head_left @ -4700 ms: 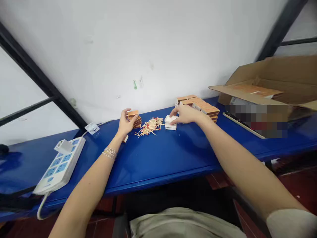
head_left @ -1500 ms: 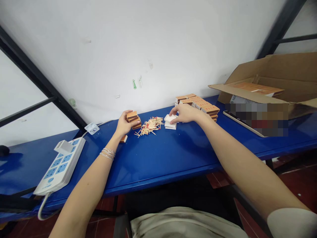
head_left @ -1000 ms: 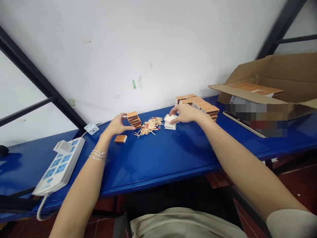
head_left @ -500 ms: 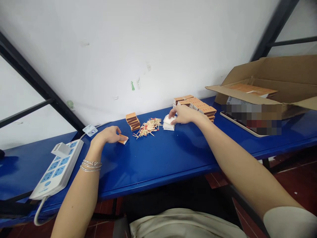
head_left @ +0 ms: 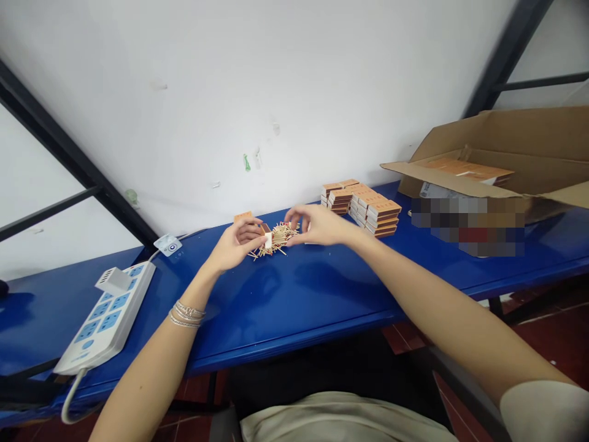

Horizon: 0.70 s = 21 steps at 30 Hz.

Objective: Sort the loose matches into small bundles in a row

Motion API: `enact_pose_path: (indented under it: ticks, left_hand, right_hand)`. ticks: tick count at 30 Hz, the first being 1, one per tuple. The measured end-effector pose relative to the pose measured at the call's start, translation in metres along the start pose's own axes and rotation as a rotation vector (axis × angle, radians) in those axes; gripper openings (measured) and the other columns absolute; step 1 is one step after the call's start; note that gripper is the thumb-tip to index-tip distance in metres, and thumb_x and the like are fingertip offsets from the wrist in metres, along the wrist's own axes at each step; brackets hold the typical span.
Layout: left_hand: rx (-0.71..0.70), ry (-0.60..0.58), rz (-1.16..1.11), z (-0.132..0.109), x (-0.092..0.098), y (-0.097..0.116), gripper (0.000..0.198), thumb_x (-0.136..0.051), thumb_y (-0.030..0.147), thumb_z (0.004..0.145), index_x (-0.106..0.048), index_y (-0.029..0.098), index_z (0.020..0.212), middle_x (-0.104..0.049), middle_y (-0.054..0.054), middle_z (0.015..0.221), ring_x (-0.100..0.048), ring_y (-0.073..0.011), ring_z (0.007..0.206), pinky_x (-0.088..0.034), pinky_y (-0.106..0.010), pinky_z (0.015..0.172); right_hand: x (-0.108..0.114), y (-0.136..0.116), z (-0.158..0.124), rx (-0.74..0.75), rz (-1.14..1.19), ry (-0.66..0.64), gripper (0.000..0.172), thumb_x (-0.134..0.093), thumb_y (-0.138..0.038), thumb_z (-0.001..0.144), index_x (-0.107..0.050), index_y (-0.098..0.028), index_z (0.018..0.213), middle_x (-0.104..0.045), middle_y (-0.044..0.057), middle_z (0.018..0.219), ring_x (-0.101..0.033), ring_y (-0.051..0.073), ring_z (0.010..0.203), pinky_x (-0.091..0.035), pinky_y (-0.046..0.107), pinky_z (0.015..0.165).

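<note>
- Gripping a matchbox (head_left: 265, 236) in the left hand (head_left: 237, 244), fingers clamped around it, white tray showing at its end
- Holding the right hand (head_left: 317, 225) at the loose matches (head_left: 278, 238), fingers apart, empty, just beside the left fingertips
- Stacked matchboxes (head_left: 372, 212) stand beyond the right fingers on the table (head_left: 294, 294)

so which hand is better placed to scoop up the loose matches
Probably the right hand: it looks empty and hovers just by the loose matches, while the left hand is busy holding a small matchbox.
</note>
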<state>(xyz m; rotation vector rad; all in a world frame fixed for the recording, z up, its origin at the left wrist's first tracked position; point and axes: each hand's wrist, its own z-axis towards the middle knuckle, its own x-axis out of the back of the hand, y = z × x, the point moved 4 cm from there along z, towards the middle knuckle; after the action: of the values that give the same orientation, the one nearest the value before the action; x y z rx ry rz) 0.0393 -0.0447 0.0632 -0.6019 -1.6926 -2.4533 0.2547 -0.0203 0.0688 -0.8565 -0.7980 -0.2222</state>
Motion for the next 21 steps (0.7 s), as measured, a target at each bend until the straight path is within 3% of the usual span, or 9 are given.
enact_pose_path:
  ticks: [3,6,9,12,17,21]
  left_hand:
    - [0.01,0.044,-0.106,0.0,-0.01,-0.005,0.045,-0.078,0.035,0.07,-0.06,0.017,0.107,-0.069,-0.005,0.088,-0.067,-0.0173,0.08,-0.054,-0.032,0.076]
    - [0.077,0.123,-0.139,-0.001,-0.015,-0.011,0.047,-0.08,0.038,0.069,-0.06,0.015,0.105,-0.07,-0.005,0.084,-0.067,-0.0168,0.074,-0.054,-0.031,0.07]
    - [0.126,0.204,-0.2,-0.001,-0.018,-0.013,0.049,-0.081,0.04,0.067,-0.06,0.013,0.101,-0.07,-0.005,0.08,-0.067,-0.0155,0.069,-0.054,-0.029,0.066]
    - [0.154,0.22,-0.345,-0.001,-0.021,-0.013,0.047,-0.082,0.042,0.065,-0.059,0.014,0.096,-0.071,-0.005,0.079,-0.068,-0.0167,0.07,-0.055,-0.029,0.065]
    - [0.172,0.186,-0.508,-0.002,-0.024,-0.011,0.042,-0.085,0.035,0.062,-0.058,0.014,0.086,-0.071,-0.004,0.073,-0.069,-0.0152,0.065,-0.055,-0.027,0.066]
    - [0.162,0.238,-0.54,-0.002,-0.021,-0.011,0.037,-0.086,0.031,0.061,-0.059,0.014,0.079,-0.07,-0.003,0.07,-0.067,-0.0125,0.062,-0.054,-0.024,0.065]
  right_hand:
    - [-0.027,-0.022,-0.004,0.086,0.045,0.003,0.071,-0.081,-0.037,0.065,-0.049,-0.018,0.125,-0.069,0.004,0.094,-0.061,0.014,0.07,-0.044,0.026,0.065]
    - [-0.042,-0.031,-0.006,0.132,0.032,0.078,0.057,-0.072,-0.03,0.076,-0.046,-0.019,0.125,-0.068,0.005,0.094,-0.063,0.015,0.073,-0.043,0.027,0.066]
    - [-0.044,-0.028,-0.005,0.136,0.053,0.154,0.04,-0.064,-0.026,0.082,-0.049,-0.02,0.118,-0.069,0.004,0.091,-0.064,0.016,0.071,-0.043,0.027,0.065]
    - [-0.04,-0.023,-0.004,0.127,0.127,0.214,0.037,-0.063,-0.024,0.081,-0.048,-0.02,0.115,-0.069,0.005,0.092,-0.064,0.015,0.066,-0.044,0.028,0.063]
    - [-0.038,-0.021,-0.003,0.105,0.291,0.215,0.04,-0.066,-0.026,0.079,-0.046,-0.021,0.114,-0.067,0.005,0.1,-0.063,0.011,0.059,-0.046,0.026,0.058]
    - [-0.044,-0.016,-0.001,0.067,0.438,0.203,0.062,-0.072,-0.034,0.075,-0.04,-0.024,0.127,-0.063,0.0,0.092,-0.06,0.009,0.053,-0.047,0.024,0.049]
